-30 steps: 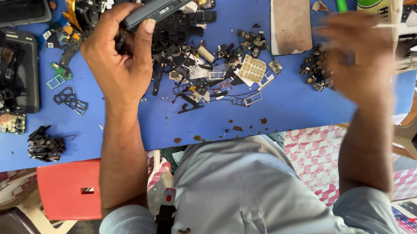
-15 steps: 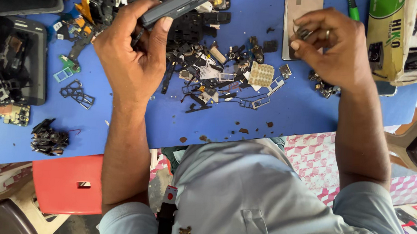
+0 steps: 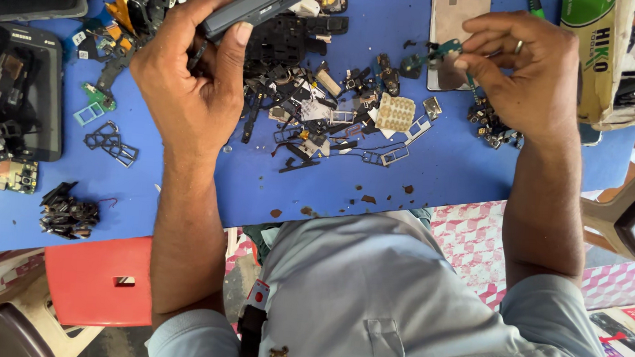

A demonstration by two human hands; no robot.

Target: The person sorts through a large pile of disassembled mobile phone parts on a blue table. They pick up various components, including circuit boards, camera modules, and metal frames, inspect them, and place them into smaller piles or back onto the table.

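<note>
The small green circuit part (image 3: 437,55) can slip away easily, because the right hand (image 3: 524,73) pinches it only with the fingertips (image 3: 463,62), high above the blue surface (image 3: 443,171); if the pinch loosens, I judge the part drops among the loose dark screws and clips (image 3: 491,124) just below the hand, or into the big heap of broken phone parts (image 3: 322,105), where it is hard to find again. The second risk is the dark grey phone body (image 3: 258,6): the left hand (image 3: 187,82) is closed around its lower end, with the thumb pressing on its side, and the body stands out tilted over the heap, so a twist of the wrist may knock it against the pieces under it and scatter them. The two hands are well apart, the left one at the far left of the heap and the right one at its right side, each closed on its own thing. The phone body lies above and left of the circuit part, with the heap and a small beige keypad piece (image 3: 395,111) between them. A flat grey back cover (image 3: 455,25) rests on the surface just behind the right hand's fingertips, and a black phone frame (image 3: 22,87) lies far to the left.
</note>
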